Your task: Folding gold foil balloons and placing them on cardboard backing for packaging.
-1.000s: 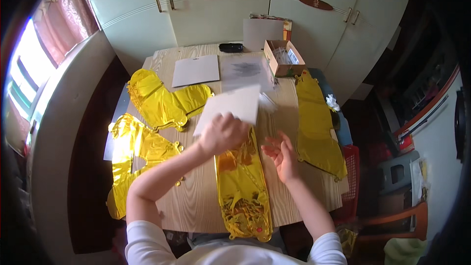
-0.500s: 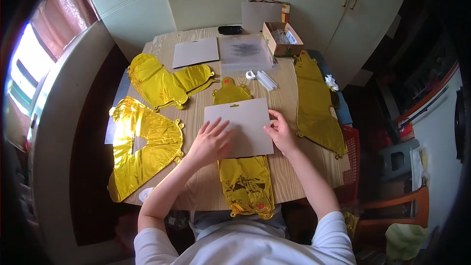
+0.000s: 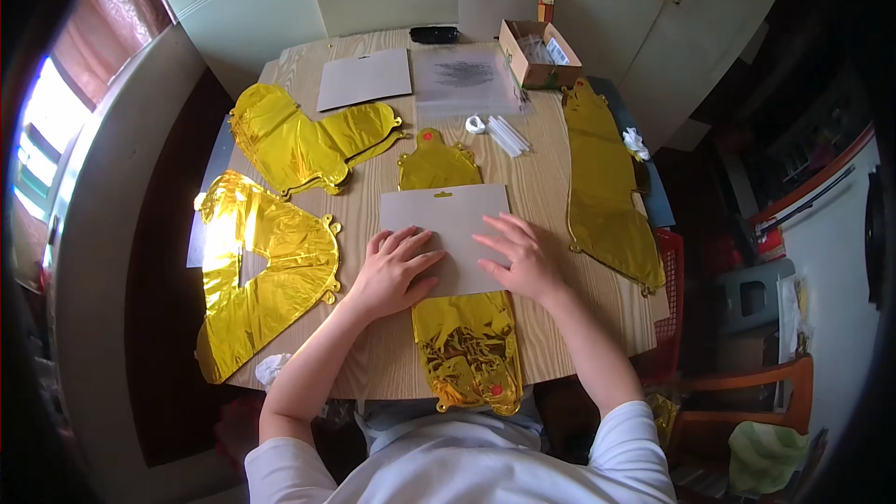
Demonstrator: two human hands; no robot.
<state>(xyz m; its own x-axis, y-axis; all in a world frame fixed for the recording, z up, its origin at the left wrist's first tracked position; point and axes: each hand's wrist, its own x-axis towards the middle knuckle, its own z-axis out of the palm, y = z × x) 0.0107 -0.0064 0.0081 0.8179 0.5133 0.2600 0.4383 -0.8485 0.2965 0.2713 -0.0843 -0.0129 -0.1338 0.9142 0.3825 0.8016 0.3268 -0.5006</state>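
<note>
A light grey card [image 3: 446, 215] with a small hang slot near its far edge lies across the middle of a gold foil balloon [image 3: 463, 327]. The balloon is flat, and its far and near ends stick out from under the card. On the card's left part rests my left hand [image 3: 396, 273], palm down with the fingers apart. My right hand [image 3: 519, 259] lies on the card's right part, its fingers spread. Neither hand grips anything. What the card covers of the balloon is hidden.
More flat gold foil balloons lie on the wooden table: two at left [image 3: 289, 135] [image 3: 266, 280] and one at right [image 3: 602, 187]. Farther back are another grey card [image 3: 364, 77], clear plastic bags [image 3: 467, 84], a cardboard box [image 3: 539, 56], white straws [image 3: 508, 135] and a small white roll [image 3: 475, 124].
My right hand has moved from the card's right edge onto its top, with the fingers now spread. My left hand has settled flat on the card's left part.
</note>
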